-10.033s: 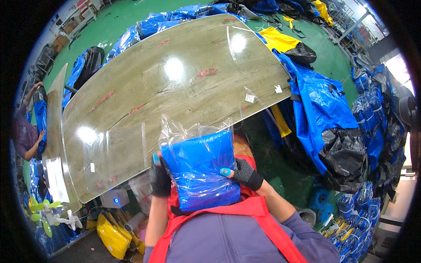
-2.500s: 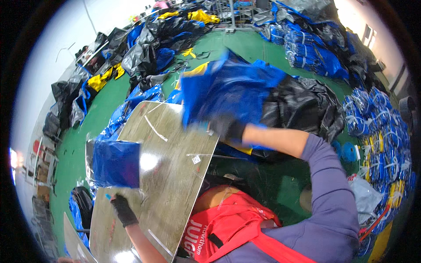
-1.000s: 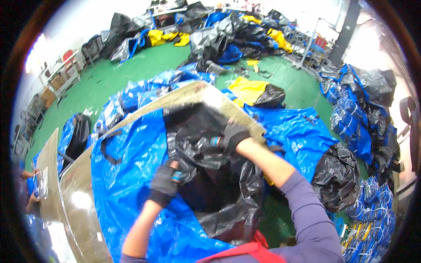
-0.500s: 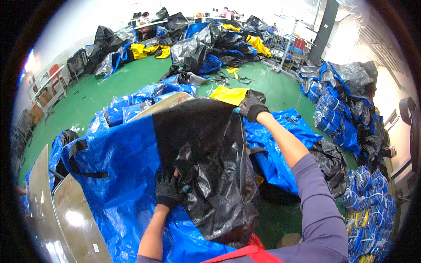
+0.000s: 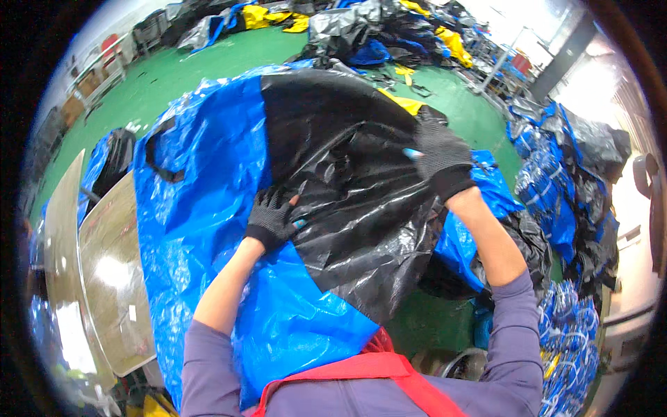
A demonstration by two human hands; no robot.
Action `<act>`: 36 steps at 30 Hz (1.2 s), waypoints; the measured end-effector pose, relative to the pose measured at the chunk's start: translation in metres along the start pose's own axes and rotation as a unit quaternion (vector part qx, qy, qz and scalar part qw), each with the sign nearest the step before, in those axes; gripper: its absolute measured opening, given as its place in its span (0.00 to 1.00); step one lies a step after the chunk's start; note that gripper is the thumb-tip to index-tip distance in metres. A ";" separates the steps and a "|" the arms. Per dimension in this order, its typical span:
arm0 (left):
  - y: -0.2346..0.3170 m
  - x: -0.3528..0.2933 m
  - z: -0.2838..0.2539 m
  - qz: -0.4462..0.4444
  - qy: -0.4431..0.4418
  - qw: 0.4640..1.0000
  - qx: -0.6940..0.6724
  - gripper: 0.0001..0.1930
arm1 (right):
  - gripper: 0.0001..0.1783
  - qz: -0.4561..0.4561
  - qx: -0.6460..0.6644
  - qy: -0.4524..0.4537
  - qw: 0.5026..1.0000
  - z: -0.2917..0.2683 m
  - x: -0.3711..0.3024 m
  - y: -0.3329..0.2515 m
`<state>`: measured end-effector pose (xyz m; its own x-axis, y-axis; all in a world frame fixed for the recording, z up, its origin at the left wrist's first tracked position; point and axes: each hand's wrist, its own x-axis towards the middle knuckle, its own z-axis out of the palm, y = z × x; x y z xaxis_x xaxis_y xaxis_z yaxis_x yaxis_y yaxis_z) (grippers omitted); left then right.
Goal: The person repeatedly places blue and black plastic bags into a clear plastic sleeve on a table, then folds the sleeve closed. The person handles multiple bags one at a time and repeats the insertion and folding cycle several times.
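Observation:
A large blue-and-black woven plastic bag [image 5: 205,167] lies spread before me, its black panel [image 5: 347,160] on the right and a black strap handle [image 5: 160,156] at the upper left. My left hand [image 5: 273,217], in a dark grey glove, rests open on the seam between blue and black, fingers spread. At the black panel's right edge is my right hand [image 5: 443,154], also gloved; its fingers look stretched out and its thumb points left across the panel. The bag hides what lies beneath it.
To the left stand glossy curved-edge boards [image 5: 114,271]. Beyond my right arm lie more blue sheeting [image 5: 497,184] and strapped blue bundles [image 5: 573,333]. Further right is a heap of blue and black bags [image 5: 549,181]. Piled grey and yellow material [image 5: 354,28] covers the far green floor [image 5: 208,62].
The black panel now lies flatter and wider to the right. My right hand has moved right and nearer from the panel's far corner, its fingers loosened. My left hand stays pressed near the seam.

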<state>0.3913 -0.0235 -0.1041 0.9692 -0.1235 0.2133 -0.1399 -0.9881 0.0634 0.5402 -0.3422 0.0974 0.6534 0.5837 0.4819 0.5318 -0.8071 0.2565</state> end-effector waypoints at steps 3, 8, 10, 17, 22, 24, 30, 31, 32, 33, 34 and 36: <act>0.000 -0.020 -0.027 0.020 0.009 0.999 -0.047 0.33 | 0.33 -0.227 0.242 -0.157 0.930 0.039 0.035 -0.087; -0.012 -0.195 -0.136 -0.232 0.012 0.971 0.058 0.43 | 0.58 -0.144 0.063 -0.385 0.910 0.132 0.037 -0.124; -0.011 -0.304 -0.167 -0.543 -0.063 0.832 -0.097 0.51 | 0.62 -0.111 0.059 -0.415 0.901 0.162 0.029 -0.115; 0.035 -0.512 -0.134 -0.572 0.170 0.685 -0.418 0.14 | 0.61 -0.093 0.108 -0.350 0.926 0.173 0.017 -0.108; 0.018 -0.431 -0.189 -0.598 -0.140 0.788 -0.044 0.24 | 0.64 -0.164 0.128 -0.384 0.900 0.146 0.012 -0.116; 0.011 -0.341 -0.204 -0.459 0.019 0.868 0.188 0.29 | 0.66 -0.167 0.090 -0.413 0.891 0.142 0.017 -0.120; 0.152 -0.093 -0.127 0.195 -0.258 0.865 -0.384 0.31 | 0.56 -0.102 0.195 -0.431 0.875 0.149 0.031 -0.138; 0.179 -0.094 -0.111 0.231 -0.197 0.883 -0.357 0.33 | 0.55 -0.123 0.132 -0.380 0.907 0.151 0.026 -0.140; 0.201 -0.086 -0.100 0.266 -0.146 0.907 -0.292 0.35 | 0.53 -0.081 0.134 -0.374 0.914 0.155 0.024 -0.143; 0.196 -0.079 -0.086 0.293 -0.246 0.856 -0.348 0.31 | 0.53 -0.070 0.119 -0.318 0.938 0.157 0.017 -0.144; 0.189 -0.079 -0.080 0.335 -0.354 0.794 -0.364 0.27 | 0.52 -0.067 0.118 -0.344 0.929 0.160 0.013 -0.146; 0.119 -0.072 -0.076 0.157 -0.354 0.781 -0.490 0.28 | 0.51 -0.091 0.095 -0.295 0.946 0.162 0.005 -0.147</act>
<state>0.2896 -0.1254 -0.0376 0.6773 -0.7076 -0.2014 -0.1450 -0.3968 0.9064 0.5525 -0.2063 -0.0731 0.6984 0.7054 -0.1211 0.7156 -0.6902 0.1074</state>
